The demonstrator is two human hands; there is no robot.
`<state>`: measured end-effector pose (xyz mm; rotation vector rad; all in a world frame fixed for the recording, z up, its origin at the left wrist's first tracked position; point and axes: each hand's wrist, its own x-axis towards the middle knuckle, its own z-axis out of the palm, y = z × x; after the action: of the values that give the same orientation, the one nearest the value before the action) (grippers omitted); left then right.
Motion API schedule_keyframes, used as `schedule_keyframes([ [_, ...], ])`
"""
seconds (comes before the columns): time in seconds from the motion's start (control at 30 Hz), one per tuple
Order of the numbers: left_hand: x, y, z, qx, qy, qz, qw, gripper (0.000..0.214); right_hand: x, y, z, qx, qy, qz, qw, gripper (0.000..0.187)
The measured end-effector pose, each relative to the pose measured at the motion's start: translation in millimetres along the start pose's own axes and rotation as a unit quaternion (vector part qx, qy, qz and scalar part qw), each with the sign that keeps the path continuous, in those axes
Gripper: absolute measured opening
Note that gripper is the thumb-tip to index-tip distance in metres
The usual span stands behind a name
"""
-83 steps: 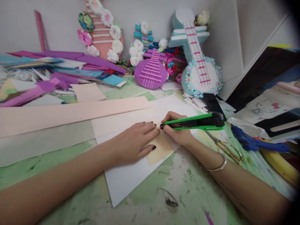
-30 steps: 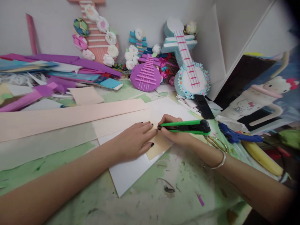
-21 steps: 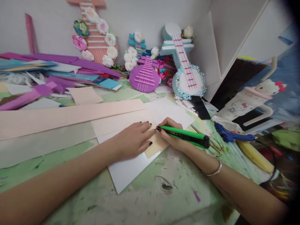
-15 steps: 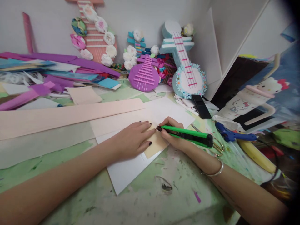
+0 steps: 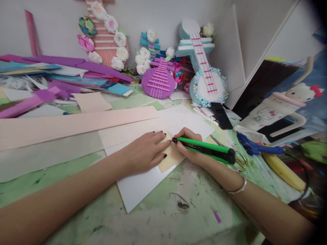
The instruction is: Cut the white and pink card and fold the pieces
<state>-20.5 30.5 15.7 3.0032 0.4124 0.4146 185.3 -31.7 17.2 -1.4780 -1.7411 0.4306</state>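
My left hand (image 5: pixel 146 149) lies flat with fingers spread, pressing on a small pale-yellow piece of paper (image 5: pixel 168 162). Beneath that piece is a white sheet (image 5: pixel 136 194), set at an angle on the table. In my right hand (image 5: pixel 190 148) is a green and black utility knife (image 5: pixel 206 147), gripped close to its front end. The knife's tip is at the right edge of the yellow piece, near my left fingertips; its blade is too small to make out. A long pale-pink paper strip (image 5: pixel 76 122) reaches in from the left, partly over the white sheet.
Scissors (image 5: pixel 241 161), a blue glue gun (image 5: pixel 258 146) and a banana-yellow object (image 5: pixel 283 170) lie right of my forearm. Behind stand a phone (image 5: pixel 221 115), a tumbler (image 5: pixel 270 112), a purple paper lute (image 5: pixel 158 81) and a blue-white one (image 5: pixel 209 83). Coloured paper (image 5: pixel 76 64) is piled back left.
The whole view has shifted slightly, so things on the right sit a little further right. Both hands and the knife keep nearly the same place on the paper.
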Motion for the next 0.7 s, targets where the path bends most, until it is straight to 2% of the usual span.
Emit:
schedule_keyframes([
  [0.2, -0.6, -0.7, 1.0, -0.019, 0.024, 0.003, 1.000, 0.029, -2.2, 5.8, 0.4, 0.004, 0.001, 0.001, 1.000, 0.008],
  [0.7, 0.4, 0.0, -1.8, -0.011, -0.014, -0.003, 1.000, 0.031, -1.9, 3.9, -2.1, 0.005, 0.002, -0.015, 1.000, 0.008],
])
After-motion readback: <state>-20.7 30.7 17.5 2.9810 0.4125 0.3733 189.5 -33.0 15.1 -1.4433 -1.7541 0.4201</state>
